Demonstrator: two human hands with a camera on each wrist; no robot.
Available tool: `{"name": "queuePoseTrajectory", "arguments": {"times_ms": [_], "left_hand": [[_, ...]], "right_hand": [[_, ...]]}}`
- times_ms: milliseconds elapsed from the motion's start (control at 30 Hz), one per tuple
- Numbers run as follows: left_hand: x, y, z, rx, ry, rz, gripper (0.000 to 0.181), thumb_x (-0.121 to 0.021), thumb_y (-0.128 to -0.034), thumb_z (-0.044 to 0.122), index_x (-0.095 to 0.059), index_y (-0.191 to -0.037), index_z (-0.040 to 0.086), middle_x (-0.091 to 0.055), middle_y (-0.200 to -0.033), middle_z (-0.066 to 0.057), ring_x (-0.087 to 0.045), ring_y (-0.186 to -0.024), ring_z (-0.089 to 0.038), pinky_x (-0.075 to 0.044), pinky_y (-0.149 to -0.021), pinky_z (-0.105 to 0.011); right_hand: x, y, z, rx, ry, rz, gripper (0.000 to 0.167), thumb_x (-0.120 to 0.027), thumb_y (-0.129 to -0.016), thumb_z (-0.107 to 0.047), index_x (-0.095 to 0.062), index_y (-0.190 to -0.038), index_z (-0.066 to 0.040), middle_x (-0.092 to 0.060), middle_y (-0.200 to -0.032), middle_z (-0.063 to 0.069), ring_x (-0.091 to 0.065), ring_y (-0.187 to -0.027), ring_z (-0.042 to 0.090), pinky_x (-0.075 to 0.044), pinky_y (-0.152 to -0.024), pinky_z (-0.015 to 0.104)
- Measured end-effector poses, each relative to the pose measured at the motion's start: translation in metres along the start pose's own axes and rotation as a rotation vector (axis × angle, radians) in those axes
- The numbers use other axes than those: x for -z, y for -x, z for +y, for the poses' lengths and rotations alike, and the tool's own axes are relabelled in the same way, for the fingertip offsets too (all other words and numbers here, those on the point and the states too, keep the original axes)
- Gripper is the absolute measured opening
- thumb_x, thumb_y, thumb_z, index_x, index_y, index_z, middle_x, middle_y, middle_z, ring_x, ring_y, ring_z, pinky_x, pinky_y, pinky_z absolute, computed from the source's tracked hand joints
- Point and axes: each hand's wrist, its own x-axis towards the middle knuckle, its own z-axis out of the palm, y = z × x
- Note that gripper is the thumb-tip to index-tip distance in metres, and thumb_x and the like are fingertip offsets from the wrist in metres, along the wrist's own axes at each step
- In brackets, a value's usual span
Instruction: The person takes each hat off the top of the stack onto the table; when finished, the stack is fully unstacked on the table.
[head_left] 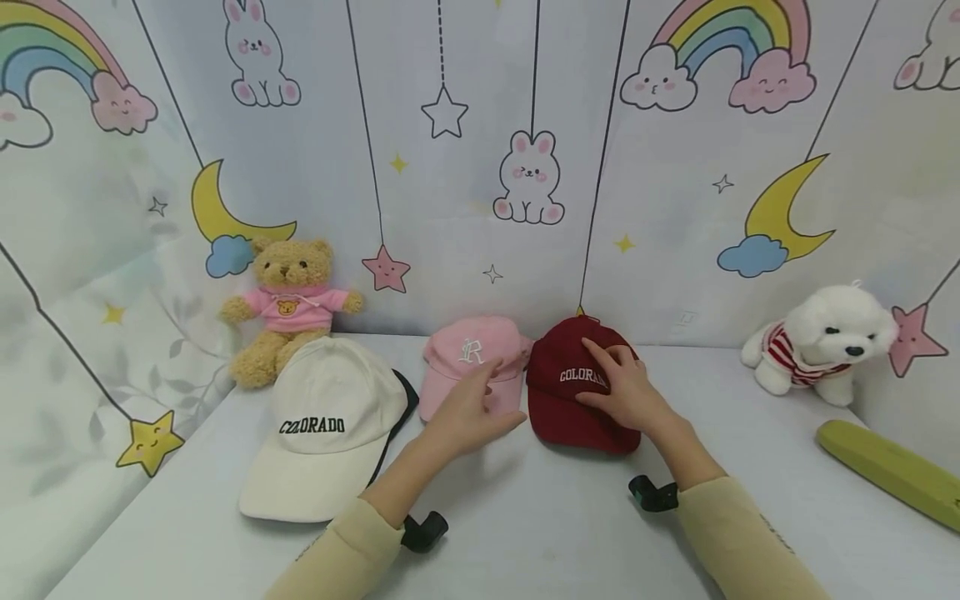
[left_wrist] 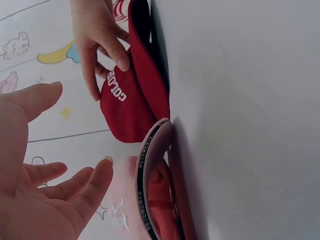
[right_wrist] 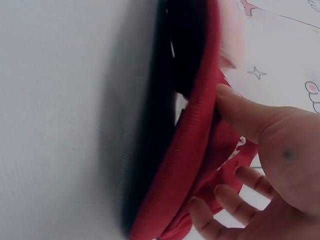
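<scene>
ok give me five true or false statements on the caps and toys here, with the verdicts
1. The right hand is at the red cap. True.
2. The pink cap sits between the red cap and the white cap. True.
3. The left hand grips the white cap by its brim. False: it holds nothing.
4. The teddy bear wears a striped top. False: its top is pink; the white toy dog has the stripes.
5. The white cap reads COLORADO. True.
</scene>
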Motion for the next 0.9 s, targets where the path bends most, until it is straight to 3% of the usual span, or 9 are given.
{"name": "queuePoseTrajectory", "arguments": {"times_ms": [133,367,567,900], "left_hand": [[0.008,0.010,-0.003,-0.032,0.008,0.002,0.082,-0.079,-0.0872,0.031,-0.038,-0.153,0.005,-0.052,-0.144,-0.015,-0.058,-0.117,-0.030,-0.053,-0.090,-0.041],[0.022,0.024,-0.009,-0.023,0.050,0.018,0.084,-0.081,-0.0869,0.031,-0.037,-0.154,0.004,-0.051,-0.143,-0.015,-0.056,-0.117,-0.029,-0.054,-0.088,-0.040],[0.030,0.031,-0.021,-0.036,0.023,0.050,0.085,-0.083,-0.0857,0.030,-0.039,-0.153,0.004,-0.052,-0.141,-0.016,-0.057,-0.114,-0.029,-0.055,-0.087,-0.039],[0.047,0.046,-0.028,-0.001,0.018,0.075,0.085,-0.084,-0.0848,0.024,-0.038,-0.154,0.005,-0.052,-0.140,-0.017,-0.057,-0.113,-0.032,-0.054,-0.088,-0.040]], "right_hand": [[-0.004,-0.002,0.001,0.011,0.021,0.003,0.079,-0.076,-0.092,-0.025,-0.032,-0.157,-0.010,-0.040,-0.133,0.025,-0.037,-0.118,0.048,-0.045,-0.090,0.063],[-0.007,-0.005,0.005,0.050,0.058,0.019,0.077,-0.077,-0.091,-0.024,-0.036,-0.155,-0.009,-0.044,-0.142,0.024,-0.041,-0.119,0.048,-0.045,-0.093,0.063],[-0.007,-0.009,0.007,0.087,0.067,0.027,0.075,-0.077,-0.091,-0.021,-0.038,-0.154,-0.006,-0.045,-0.142,0.024,-0.044,-0.116,0.047,-0.046,-0.093,0.061],[-0.004,-0.011,0.008,0.098,0.077,0.021,0.074,-0.076,-0.093,-0.024,-0.038,-0.154,-0.007,-0.045,-0.143,0.023,-0.042,-0.119,0.048,-0.045,-0.094,0.063]]}}
